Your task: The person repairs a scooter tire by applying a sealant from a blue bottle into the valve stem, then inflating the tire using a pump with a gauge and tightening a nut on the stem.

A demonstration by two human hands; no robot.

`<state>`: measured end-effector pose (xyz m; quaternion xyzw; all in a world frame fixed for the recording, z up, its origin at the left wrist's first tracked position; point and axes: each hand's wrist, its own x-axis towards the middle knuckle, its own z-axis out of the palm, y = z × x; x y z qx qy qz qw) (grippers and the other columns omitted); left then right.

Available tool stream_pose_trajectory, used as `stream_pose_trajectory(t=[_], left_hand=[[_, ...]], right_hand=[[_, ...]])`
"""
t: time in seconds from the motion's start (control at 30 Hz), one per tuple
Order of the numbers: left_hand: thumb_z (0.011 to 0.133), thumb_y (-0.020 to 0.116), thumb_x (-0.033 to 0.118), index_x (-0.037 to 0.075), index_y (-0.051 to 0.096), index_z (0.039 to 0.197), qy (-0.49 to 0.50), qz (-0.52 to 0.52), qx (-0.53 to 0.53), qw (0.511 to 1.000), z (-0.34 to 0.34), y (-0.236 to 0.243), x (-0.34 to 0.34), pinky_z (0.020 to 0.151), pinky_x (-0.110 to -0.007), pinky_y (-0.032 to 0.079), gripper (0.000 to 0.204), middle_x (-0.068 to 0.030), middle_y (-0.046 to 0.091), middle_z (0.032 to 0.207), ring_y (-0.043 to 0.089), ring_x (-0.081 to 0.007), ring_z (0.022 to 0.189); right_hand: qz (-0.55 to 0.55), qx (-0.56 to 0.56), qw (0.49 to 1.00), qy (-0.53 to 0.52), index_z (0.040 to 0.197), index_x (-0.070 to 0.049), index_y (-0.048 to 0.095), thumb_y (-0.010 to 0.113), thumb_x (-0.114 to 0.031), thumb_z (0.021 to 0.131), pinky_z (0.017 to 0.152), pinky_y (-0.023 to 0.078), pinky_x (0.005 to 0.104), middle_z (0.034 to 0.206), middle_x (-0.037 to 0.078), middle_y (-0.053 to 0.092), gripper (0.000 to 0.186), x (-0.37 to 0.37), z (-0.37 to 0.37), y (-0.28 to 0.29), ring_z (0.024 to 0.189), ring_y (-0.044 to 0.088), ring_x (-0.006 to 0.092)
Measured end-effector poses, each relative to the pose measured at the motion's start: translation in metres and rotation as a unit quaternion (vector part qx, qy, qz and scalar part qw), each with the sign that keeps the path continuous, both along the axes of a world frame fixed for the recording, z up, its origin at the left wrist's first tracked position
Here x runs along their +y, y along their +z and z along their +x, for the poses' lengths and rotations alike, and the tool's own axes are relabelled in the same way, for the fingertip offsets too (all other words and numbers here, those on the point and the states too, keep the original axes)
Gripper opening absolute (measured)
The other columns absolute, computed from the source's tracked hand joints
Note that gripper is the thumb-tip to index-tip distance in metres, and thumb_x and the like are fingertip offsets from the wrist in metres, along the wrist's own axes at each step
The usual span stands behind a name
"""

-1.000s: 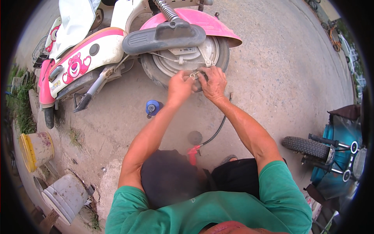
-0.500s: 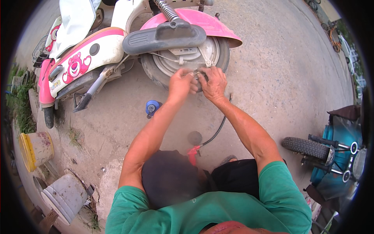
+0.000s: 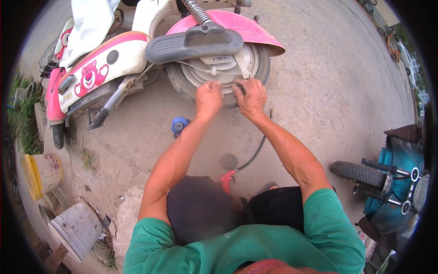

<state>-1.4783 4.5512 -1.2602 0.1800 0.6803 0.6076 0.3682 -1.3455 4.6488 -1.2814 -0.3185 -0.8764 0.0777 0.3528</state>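
The scooter's rear wheel (image 3: 190, 93) stands under a pink mudguard (image 3: 248, 28), with a brake rod and spring (image 3: 228, 73) across its hub. Against the near side of the wheel, my left hand (image 3: 210, 99) is closed with its fingers pressed together; what they pinch, if anything, is hidden. A short gap to the right, my right hand (image 3: 253, 98) has its fingers curled at the tyre and rim, just below the brake arm. Its thumb bends toward the index finger, and anything between them is too small to make out.
A blue container with a dark top (image 3: 179, 125) stands left of my forearms. Below my hands lie a red air-line handle (image 3: 226, 177) and its black hose (image 3: 256, 153). Buckets (image 3: 75, 233) stand at left; another vehicle's front wheel (image 3: 358, 173) is at right.
My hands were nearly together over a small item; now a gap separates them. My left hand has drawn slightly left and closed. The right has barely moved.
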Motion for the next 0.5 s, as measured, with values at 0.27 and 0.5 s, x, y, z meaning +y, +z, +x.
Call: stream_pose_trajectory(t=[0.27, 0.5], left_hand=[[0.106, 0.057, 0.024, -0.001, 0.067, 0.095, 0.006, 0.007, -0.032, 0.999, -0.004, -0.007, -0.001, 0.039, -0.03, 0.032, 0.029, -0.0019, 0.056, 0.063, 0.046, -0.0107, 0.044], [0.108, 0.055, 0.027, 0.001, 0.066, 0.094, -0.126, 0.015, -0.051, 0.991, 0.004, -0.012, -0.042, 0.042, -0.027, 0.033, 0.032, -0.0014, 0.056, 0.064, 0.044, -0.0099, 0.045]], right_hand=[[-0.004, -0.001, 1.0, 0.0, 0.103, -0.019, 0.074, 0.081, -0.028, 0.082, 0.081, 0.046, 0.0412, 0.097, 0.001, 0.066, 0.024, -0.001, -0.001, 0.002, 0.097, 0.062, 0.0253], [-0.005, 0.008, 1.0, 0.003, 0.103, -0.02, 0.074, 0.08, -0.027, 0.083, 0.082, 0.046, 0.0413, 0.096, 0.001, 0.065, 0.023, 0.0, 0.0, 0.002, 0.097, 0.061, 0.0254]])
